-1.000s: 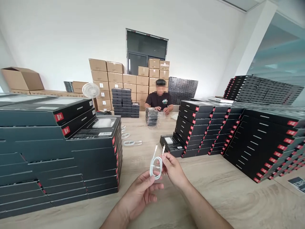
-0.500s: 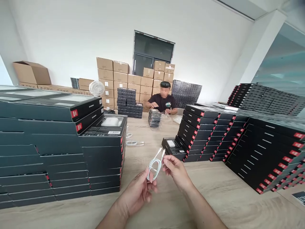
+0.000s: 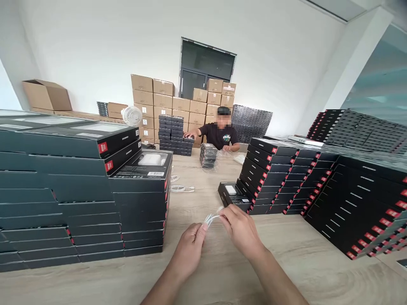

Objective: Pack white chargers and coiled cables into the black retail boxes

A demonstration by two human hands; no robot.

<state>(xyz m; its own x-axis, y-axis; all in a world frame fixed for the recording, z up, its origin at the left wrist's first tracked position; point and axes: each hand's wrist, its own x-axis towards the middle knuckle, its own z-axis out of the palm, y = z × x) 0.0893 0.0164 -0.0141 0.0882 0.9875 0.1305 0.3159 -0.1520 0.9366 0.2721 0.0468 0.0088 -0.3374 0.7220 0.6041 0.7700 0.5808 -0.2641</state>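
Left hand (image 3: 190,250), right hand (image 3: 241,231): fingers closed, pinching white cable (image 3: 211,219) between them, above middle of desk (image 3: 222,284). Further coiled cables (image 3: 182,188) lie loose beside black box stack (image 3: 140,212).

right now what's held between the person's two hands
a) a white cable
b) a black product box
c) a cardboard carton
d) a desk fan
a, the white cable runs from the left hand to the right hand, gathered between their fingers.
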